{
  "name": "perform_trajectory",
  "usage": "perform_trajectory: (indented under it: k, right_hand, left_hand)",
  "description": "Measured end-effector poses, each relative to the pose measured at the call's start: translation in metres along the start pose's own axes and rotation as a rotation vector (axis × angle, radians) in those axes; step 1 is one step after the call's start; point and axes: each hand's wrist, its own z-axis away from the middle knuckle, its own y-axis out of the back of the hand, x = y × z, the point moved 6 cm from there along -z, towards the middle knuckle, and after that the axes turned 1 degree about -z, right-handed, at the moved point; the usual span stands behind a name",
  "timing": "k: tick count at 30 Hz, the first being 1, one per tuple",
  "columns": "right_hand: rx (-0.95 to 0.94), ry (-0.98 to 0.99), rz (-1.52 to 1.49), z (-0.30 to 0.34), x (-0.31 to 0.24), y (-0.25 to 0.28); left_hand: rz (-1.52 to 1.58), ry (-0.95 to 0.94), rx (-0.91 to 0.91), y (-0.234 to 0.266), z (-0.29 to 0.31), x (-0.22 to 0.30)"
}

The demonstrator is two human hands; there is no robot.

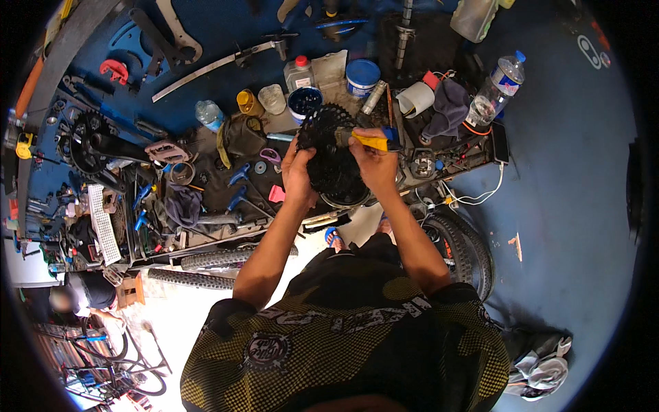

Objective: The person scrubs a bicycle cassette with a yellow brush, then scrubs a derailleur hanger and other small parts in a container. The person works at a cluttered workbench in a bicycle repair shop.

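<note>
A dark, toothed bicycle cassette (333, 165) is held up over the front of the workbench. My left hand (298, 177) grips its left side, thumb across the face and fingers behind, partly hidden. In my right hand (378, 165) is a brush with a yellow handle (371, 142), pinched between thumb and fingers. The brush head lies against the upper right of the cassette. Behind the cassette stands an open tub of dark liquid (305, 101), and a round metal rim (345, 200) shows below it.
Blue-handled tools (239, 200), a rag (182, 206) and a crankset (103, 147) lie along the workbench to the left. A blue-lidded tub (363, 75) and a water bottle (495, 90) stand at the back and right. Bicycle tyres (461, 250) are below; another person (89, 292) is at far left.
</note>
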Motion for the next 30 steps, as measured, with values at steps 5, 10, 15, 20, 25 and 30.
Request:
perform_trajectory:
  k: [5,10,15,20,25,30]
  right_hand:
    - [0.062,-0.173,0.118,-0.020,0.032,0.035]
    - [-0.084,-0.012,0.103,-0.018,-0.005,-0.014]
    - [-0.025,-0.233,0.272,-0.034,0.020,0.017]
    - [-0.124,0.037,0.177,-0.021,-0.001,-0.012]
    - [-0.191,-0.159,0.276,-0.032,0.000,0.000]
    - [-0.204,0.027,0.172,-0.025,-0.017,-0.021]
  left_hand:
    - [0.010,-0.028,-0.011,-0.003,0.007,-0.001]
    - [-0.017,0.028,0.012,0.009,0.000,-0.020]
    - [-0.008,0.112,0.016,-0.002,0.009,-0.020]
    - [-0.039,0.153,0.103,0.005,0.006,-0.030]
    - [-0.070,0.161,0.111,0.012,0.005,-0.027]
    - [-0.011,0.148,0.021,0.017,-0.002,-0.043]
